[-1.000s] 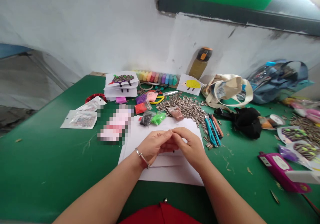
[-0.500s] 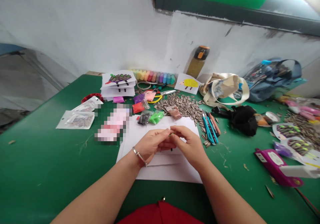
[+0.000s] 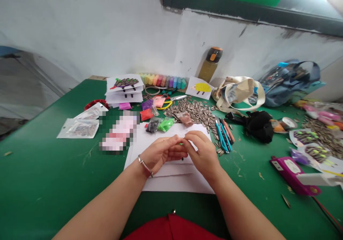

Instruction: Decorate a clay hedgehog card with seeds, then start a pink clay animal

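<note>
Above the white paper [image 3: 171,181], my left hand [image 3: 160,153] and my right hand [image 3: 201,153] meet at the fingertips. Between them shows a small bit of green clay [image 3: 181,144], mostly hidden by the fingers. My left hand lies palm inward with its fingers curved beneath it. From the other side, my right thumb and fingers close on it. Just beyond the hands are bags of green clay [image 3: 166,124], black clay [image 3: 153,125] and brown clay [image 3: 184,118]. A dark mark on the paper peeks out under my fingers.
Sunflower seeds [image 3: 197,110] are heaped behind the bags. Blue-handled cutters and pens [image 3: 223,136] lie to the right, near a black pouch [image 3: 259,127] and a magenta glue gun [image 3: 291,174]. Hedgehog pictures [image 3: 124,86] stack at back left; a bottle [image 3: 210,64] stands by the wall.
My hands still meet over the paper, with the left fingers slightly straighter and the green bit showing a little more. The whole view has shifted slightly.
</note>
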{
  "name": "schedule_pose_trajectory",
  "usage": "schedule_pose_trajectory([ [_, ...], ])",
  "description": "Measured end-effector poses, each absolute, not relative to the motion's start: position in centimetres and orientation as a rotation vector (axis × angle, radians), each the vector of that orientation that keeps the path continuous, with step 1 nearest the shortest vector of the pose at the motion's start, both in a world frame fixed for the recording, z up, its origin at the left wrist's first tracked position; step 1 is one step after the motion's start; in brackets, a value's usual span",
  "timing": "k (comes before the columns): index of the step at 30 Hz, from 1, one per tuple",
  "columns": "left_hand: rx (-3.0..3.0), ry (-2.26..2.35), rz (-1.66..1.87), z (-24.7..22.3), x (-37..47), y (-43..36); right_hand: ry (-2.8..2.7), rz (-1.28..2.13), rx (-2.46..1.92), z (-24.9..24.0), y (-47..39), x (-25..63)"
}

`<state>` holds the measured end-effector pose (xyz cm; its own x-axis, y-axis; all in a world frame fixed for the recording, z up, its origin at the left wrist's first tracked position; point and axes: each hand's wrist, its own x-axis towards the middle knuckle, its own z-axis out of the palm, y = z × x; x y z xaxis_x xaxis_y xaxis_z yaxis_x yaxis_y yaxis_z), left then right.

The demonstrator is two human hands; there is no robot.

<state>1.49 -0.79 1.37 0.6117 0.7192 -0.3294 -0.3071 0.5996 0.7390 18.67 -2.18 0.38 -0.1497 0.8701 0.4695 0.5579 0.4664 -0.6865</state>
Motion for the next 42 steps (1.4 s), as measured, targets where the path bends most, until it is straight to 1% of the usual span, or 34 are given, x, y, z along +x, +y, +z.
schedule_pose_trajectory([
  [3, 0.69, 0.703, 0.663, 1.8, 1.1, -0.6, -1.667, 0.604, -1.277, 0.3, -2.1, 19.3],
  [6, 0.73, 0.852, 0.824, 2.3, 0.4, 0.1, -1.496, 0.712, -1.359, 0.1, -1.9, 20.2],
  [10, 0.818, 1.047, 1.009, 2.1, -0.2, 1.0, -1.571, 0.764, -1.38, -0.3, -1.9, 20.8],
  [17, 1.033, 1.136, 1.046, 1.3, 0.2, 1.0, -1.902, 0.615, -1.359, -1.5, -1.5, 20.8],
  [22, 1.076, 1.161, 1.045, 1.2, 0.3, 0.9, -1.99, 0.504, -1.332, -2.0, -1.5, 20.8],
  [34, 1.304, 1.287, 0.958, 1.9, 0.5, 0.8, -2.179, 0.479, -1.407, -1.7, -2.0, 20.5],
  [42, 1.35, 1.324, 0.916, 1.9, 0.5, 0.7, -2.292, 0.474, -1.587, -1.0, -2.4, 20.1],
])
